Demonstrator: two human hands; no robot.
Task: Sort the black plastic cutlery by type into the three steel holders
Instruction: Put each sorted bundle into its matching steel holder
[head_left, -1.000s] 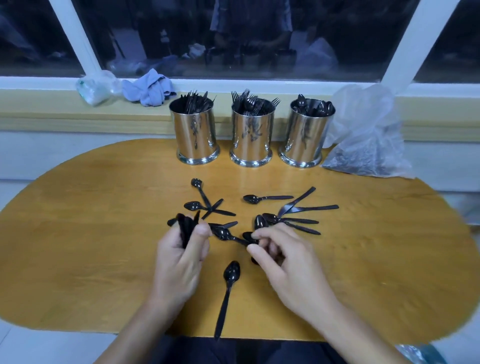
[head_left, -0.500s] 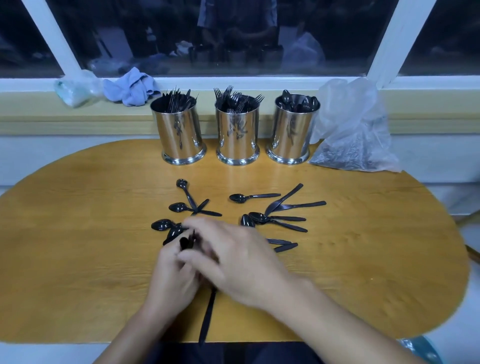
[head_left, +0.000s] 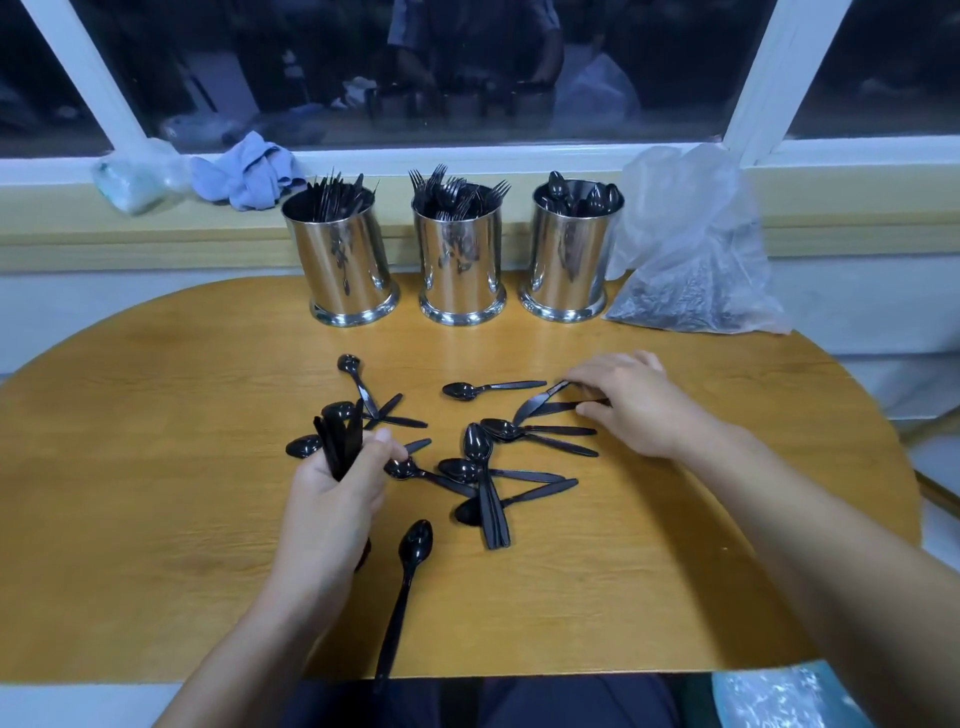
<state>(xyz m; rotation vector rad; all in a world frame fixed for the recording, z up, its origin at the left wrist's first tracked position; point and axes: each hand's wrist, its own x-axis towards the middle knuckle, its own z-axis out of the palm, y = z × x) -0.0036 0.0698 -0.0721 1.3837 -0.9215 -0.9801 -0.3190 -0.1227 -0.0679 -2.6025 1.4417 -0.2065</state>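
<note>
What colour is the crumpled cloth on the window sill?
Light blue; the cloth shows clearly in the head view, left of the holders.

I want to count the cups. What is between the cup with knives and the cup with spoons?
In the head view, the fork holder stands between the knife holder and the spoon holder.

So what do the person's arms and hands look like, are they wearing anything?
Both are bare. The left hand and right hand have no gloves, rings or watch that I can see, and both forearms show no sleeves as far as the picture's bottom edge.
</note>
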